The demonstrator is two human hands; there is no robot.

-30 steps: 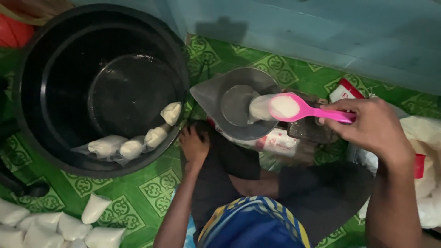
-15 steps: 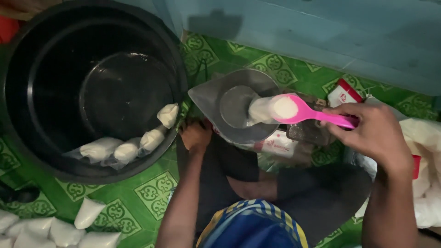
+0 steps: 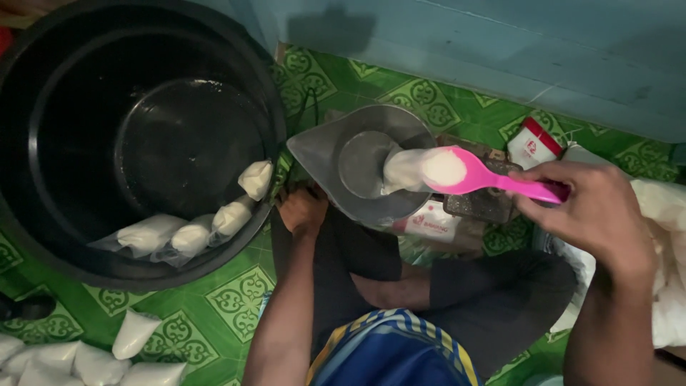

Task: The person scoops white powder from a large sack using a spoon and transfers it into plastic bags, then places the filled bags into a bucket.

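Right hand (image 3: 597,214) pinches the handle of a pink plastic spoon (image 3: 475,177) between thumb and fingers, holding it level with its bowl heaped with white powder. The spoon's bowl sits over a small filled plastic bag (image 3: 404,170) that rests on the metal pan of a weighing scale (image 3: 357,163), at the pan's right edge. Left hand (image 3: 301,209) lies curled just below the scale's near-left rim, fingers bent under; whether it grips anything cannot be told.

Left of the scale stands a large black tub (image 3: 136,136), its rim nearly touching the scale pan — little gap between them. Four white filled pouches (image 3: 191,234) lean inside the tub along its near wall; the rest of the tub's floor is bare. More white pouches (image 3: 93,357) lie on the green patterned mat (image 3: 443,107) at the lower left.

Beyond the spoon a small red-and-white carton (image 3: 532,143) lies near a blue wall (image 3: 486,43), which closes off the far side. A white sack (image 3: 661,214) crowds the right edge behind the right hand, and the person's folded legs fill the ground below the scale.
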